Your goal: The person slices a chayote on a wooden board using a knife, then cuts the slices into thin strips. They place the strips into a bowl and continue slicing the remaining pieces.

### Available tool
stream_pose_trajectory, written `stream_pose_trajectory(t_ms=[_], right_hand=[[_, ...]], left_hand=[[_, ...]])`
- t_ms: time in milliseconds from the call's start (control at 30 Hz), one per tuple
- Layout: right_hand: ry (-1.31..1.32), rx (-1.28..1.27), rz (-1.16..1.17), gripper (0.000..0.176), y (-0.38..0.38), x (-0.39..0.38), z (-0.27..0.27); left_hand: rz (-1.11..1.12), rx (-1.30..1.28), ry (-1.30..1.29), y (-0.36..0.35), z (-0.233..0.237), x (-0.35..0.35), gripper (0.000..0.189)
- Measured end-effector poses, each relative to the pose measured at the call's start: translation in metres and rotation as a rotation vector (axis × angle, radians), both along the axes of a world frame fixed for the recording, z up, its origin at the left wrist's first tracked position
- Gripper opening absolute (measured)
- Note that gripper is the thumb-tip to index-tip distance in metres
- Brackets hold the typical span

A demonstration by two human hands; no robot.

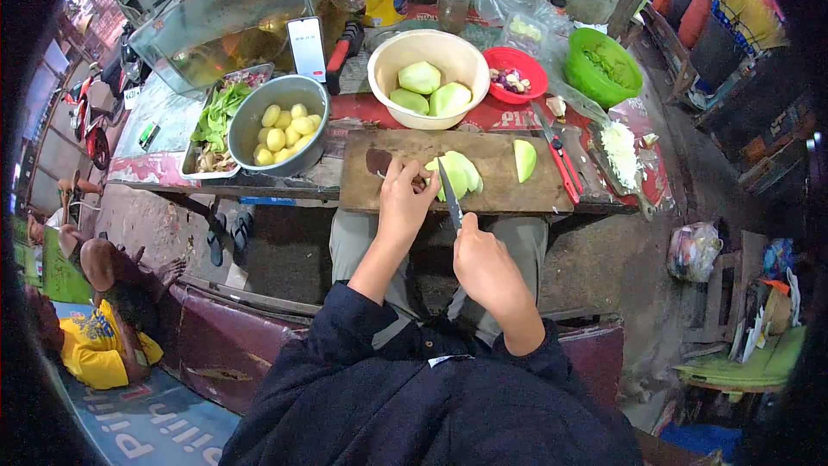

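Green vegetable slices (459,174), pale, smooth and peeled, fanned near the middle of the wooden cutting board (517,197), toward its far edge. Steadied at the left end by the left hand (405,203), fingers curled and pressed together on top; fingertips partly hidden, so exact contact hard to tell. Gripped in the right hand (485,269), fingers closed round the handle: a knife (448,192), thin dark blade angled tip-first against the slices. Judged partway through: one portion cut into thin curved leaves, a single wedge (524,160) set apart toward the board's right end, not yet sliced. Waiting in the cream bowl (379,78) beyond the board's far edge: three more peeled pieces (420,78), glossy and rounded. Past the board's far left corner, a metal pot (246,125) of small yellow potatoes (280,134). Off the right end, a red-handled tool (562,164) and a heap of finely chopped white shreds (619,151). Further back, a red bowl (517,59) and a green bowl (591,78), both plastic by the look.
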State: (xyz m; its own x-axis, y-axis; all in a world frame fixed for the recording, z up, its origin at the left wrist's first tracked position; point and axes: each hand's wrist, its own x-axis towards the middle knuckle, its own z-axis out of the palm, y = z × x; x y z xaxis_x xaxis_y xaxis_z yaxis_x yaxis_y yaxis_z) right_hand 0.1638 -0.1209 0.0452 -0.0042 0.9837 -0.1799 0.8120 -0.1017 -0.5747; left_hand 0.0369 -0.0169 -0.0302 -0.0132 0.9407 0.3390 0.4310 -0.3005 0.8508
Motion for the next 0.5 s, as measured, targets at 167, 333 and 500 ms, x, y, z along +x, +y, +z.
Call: stream_pose_trajectory(t_ms=[167, 333, 500], right_hand=[[-0.017, -0.015, 0.009, 0.017, 0.000, -0.003, 0.000], [0.001, -0.031, 0.015, 0.019, 0.011, -0.003, -0.010], [-0.024, -0.050, 0.028, 0.018, 0.023, -0.006, -0.012]], left_hand=[[-0.010, 0.014, 0.014, 0.000, 0.000, 0.000, 0.018], [-0.018, -0.003, -0.011, 0.000, 0.000, 0.000, 0.017], [-0.015, 0.001, 0.001, -0.001, 0.001, -0.001, 0.017]])
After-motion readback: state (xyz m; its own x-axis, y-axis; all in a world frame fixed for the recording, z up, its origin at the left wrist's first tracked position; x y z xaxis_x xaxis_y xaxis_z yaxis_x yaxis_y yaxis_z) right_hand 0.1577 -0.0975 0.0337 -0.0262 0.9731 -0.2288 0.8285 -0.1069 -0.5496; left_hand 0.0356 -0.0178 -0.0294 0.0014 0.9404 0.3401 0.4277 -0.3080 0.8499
